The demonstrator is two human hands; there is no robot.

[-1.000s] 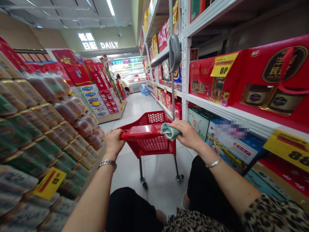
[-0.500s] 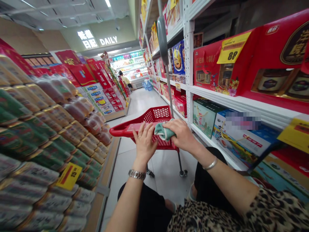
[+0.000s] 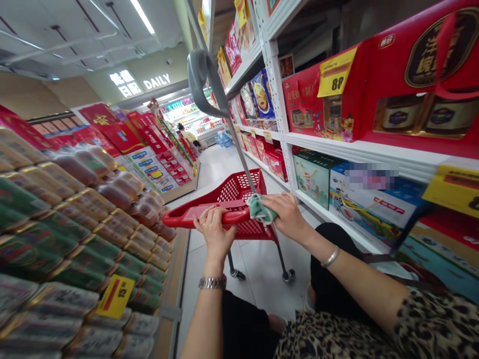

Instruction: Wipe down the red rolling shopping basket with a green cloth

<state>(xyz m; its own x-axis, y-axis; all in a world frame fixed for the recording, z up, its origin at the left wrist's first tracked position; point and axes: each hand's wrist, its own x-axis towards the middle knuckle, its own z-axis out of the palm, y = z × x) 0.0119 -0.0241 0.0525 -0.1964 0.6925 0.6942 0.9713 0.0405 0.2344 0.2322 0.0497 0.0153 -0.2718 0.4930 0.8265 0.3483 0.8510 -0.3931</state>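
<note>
At the near rim (image 3: 179, 219) of the red basket trolley (image 3: 239, 192), the left hand (image 3: 215, 233) was seen clamped, fingers curled over the rim's top edge. Just right of it on the same rim, at the foot of the trolley's metal pole (image 3: 239, 149), the right hand (image 3: 287, 215) was closed on a green cloth (image 3: 260, 208). The cloth was bunched and pressed against rim and pole base. The trolley was seen tilted, the rim's left end lower. A grey pull handle (image 3: 200, 80) was mounted at the pole's top, above and left of the basket. Two wheels (image 3: 288, 275) were seen on the floor under the trolley.

A wristwatch (image 3: 212, 282) was worn on the left wrist and a bangle (image 3: 331, 257) on the right, both on the near side of the trolley.

Left of the trolley, shrink-wrapped can packs (image 3: 56, 209) were stacked, with a yellow shelf tag (image 3: 114, 296) clipped low at the front. Right of the trolley, white shelving (image 3: 337, 142) was loaded with red gift boxes (image 3: 310, 104) above basket height, one with a yellow price card (image 3: 336, 72) hung on it. Beyond the trolley, far down the aisle, a person (image 3: 186, 133) was visible, too small for detail.
</note>
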